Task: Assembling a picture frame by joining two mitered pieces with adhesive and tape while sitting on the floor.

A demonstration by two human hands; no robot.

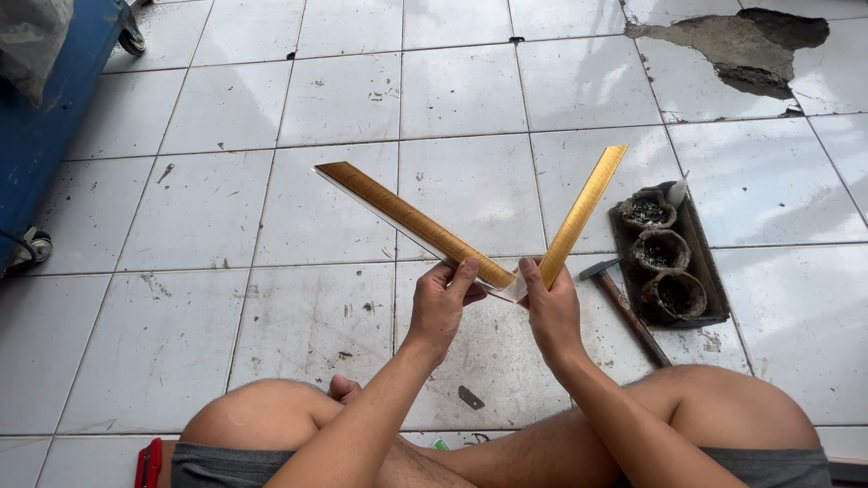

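Golden moulding strips, two of them, meet in a V right at the middle of the scene, held up above the white tiled floor. The left hand has the left strip, fingers curled shut round its near end with the thumb pressed on the gold face, and that strip runs away to the far left, its pale edge showing along the underside. The right hand has the right strip, fingers closed on its near end too, and this one rises steeply toward the far right. The two near ends come together between the hands, touching or all but touching at a pale cut tip; whether they are truly joined, I cannot tell. Both forearms reach in from the near edge, and the person sits on the floor with bare knees spread, one near left, one near right. Just to the right of the right hand lies a hammer, head toward the hands, wooden handle slanting down toward the right knee. Beside it, further right, sits a dark tray carrying three round dark cups in a row. On the tile between the knees lies a small grey scrap. Far right, a patch of broken tile shows bare grey cement. Far left, a blue cart on castors stands at the edge.
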